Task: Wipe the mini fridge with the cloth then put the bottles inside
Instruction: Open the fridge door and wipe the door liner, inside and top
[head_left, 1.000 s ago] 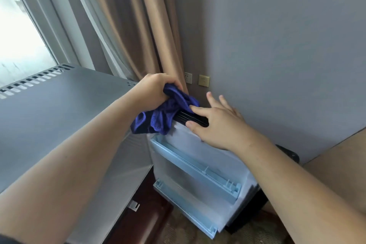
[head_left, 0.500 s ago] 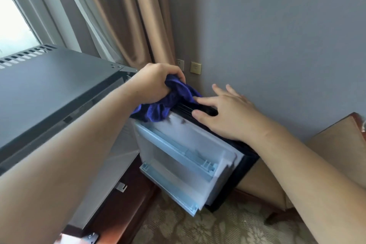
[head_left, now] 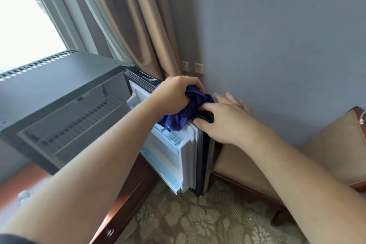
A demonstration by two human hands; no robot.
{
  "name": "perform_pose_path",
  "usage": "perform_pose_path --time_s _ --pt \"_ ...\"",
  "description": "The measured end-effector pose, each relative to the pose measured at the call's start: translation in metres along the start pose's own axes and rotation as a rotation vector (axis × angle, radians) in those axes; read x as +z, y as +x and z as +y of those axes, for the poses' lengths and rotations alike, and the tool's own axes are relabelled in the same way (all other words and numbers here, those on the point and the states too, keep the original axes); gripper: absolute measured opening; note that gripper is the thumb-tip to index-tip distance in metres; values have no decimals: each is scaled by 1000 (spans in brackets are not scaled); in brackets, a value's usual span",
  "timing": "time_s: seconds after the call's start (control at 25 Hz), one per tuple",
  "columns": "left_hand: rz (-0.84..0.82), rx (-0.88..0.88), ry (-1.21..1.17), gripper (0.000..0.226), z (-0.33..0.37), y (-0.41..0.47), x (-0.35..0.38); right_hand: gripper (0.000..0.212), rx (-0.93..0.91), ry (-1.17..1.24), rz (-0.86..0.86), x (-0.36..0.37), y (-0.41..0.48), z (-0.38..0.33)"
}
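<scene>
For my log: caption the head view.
Left hand grips blue cloth atop open fridge door; right hand rests on it.

The left hand (head_left: pixel 174 95) is gripping the bunched blue cloth (head_left: pixel 186 114) against the top edge of the open door (head_left: pixel 168 150) of the mini fridge (head_left: pixel 59 85). The right hand (head_left: pixel 227 120) is resting just beside the cloth, its fingers (head_left: pixel 234 102) lying straight on that edge.
</scene>
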State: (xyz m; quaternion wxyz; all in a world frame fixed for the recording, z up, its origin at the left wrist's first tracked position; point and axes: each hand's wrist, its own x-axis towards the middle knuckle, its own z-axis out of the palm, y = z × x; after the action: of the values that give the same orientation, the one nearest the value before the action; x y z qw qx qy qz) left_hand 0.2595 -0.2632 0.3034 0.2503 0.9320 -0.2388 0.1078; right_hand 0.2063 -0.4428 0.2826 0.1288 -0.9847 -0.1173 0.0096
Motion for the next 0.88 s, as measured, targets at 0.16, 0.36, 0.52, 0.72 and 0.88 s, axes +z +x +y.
perform_pose_path --time_s 0.16,0.36,0.52,0.72,0.88 --pt "164 16 -37 41 -2 -13 11 39 -66 22 126 1 3 -8" --pt "154 63 -69 47 -30 -11 -1 24 -10 19 68 -2 20 -18" --pt "154 78 -59 50 -65 -4 -18 46 -11 20 -50 2 33 -40" --pt "158 58 -112 48 -119 8 -41 61 2 38 -34 7 71 -84" --pt "242 -12 -132 43 -164 17 -51 66 13 6 -49 18 120 -117"
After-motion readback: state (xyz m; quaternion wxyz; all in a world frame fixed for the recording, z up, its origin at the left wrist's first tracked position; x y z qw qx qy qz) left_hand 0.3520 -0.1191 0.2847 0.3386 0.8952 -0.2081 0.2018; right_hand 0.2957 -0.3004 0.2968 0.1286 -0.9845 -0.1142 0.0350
